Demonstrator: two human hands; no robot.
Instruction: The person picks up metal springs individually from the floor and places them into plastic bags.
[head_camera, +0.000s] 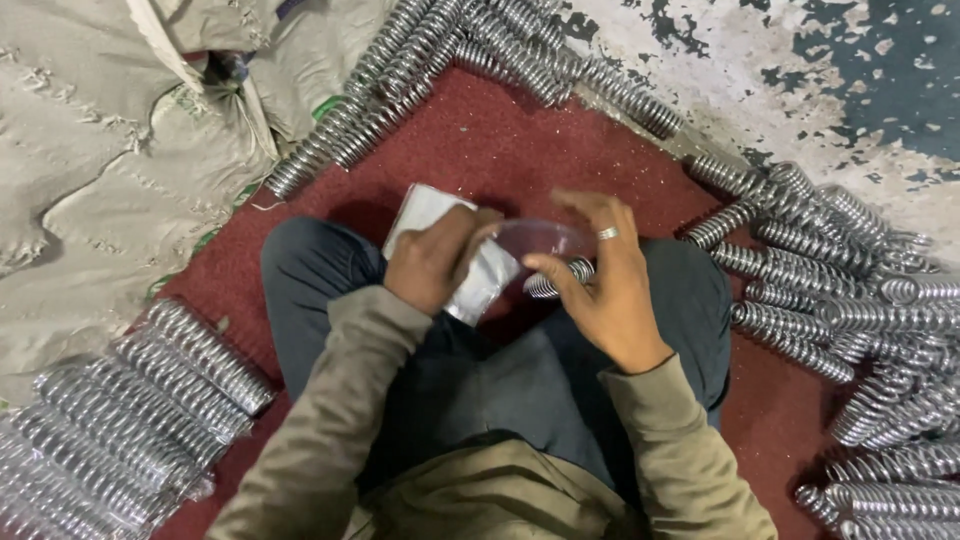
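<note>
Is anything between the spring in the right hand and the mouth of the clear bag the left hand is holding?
Nothing visible does. The right hand holds the spring right at the clear bag, which the left hand grips over the lap. The bag's mouth is blurred, so whether the spring is already inside cannot be told.

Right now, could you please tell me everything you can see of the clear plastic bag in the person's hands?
The clear plastic bag is thin, glossy and crinkled, whitish where it folds. The left hand grips its closed end, and the right hand holds its mouth open around a metal coil spring. It hangs tilted above the person's lap, over the red mat.
</note>
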